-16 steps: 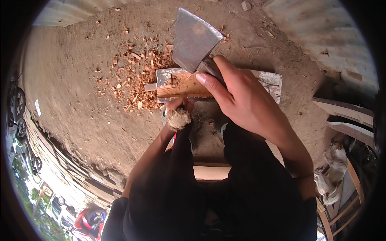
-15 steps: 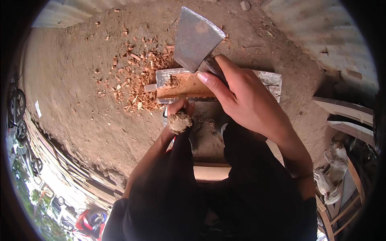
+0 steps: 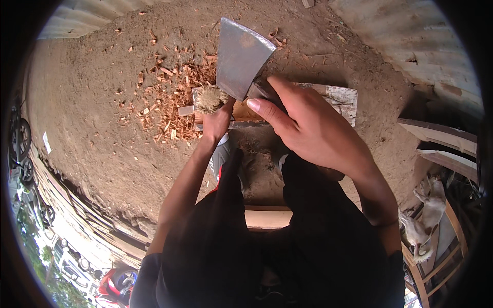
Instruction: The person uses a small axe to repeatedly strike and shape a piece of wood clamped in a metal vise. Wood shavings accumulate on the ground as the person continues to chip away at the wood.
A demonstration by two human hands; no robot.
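My right hand is closed round the short dark handle of a hatchet. Its broad grey blade is raised and points away from me. My left hand grips a tool with a frayed, mushroomed wooden end, which faces up beside the blade's lower corner. The tool's other end is hidden. Under both hands lies a brown piece of wood, partly covered by them, on a worn whitish board.
Reddish wood chips are scattered on the dirt floor left of the board. Corrugated sheeting stands at far right. A cat lies by wooden frames at lower right. A red motorcycle shows at lower left.
My left hand has moved forward with the frayed-ended tool, from near my knee onto the wood. The hatchet, in my right hand, has shifted slightly left.
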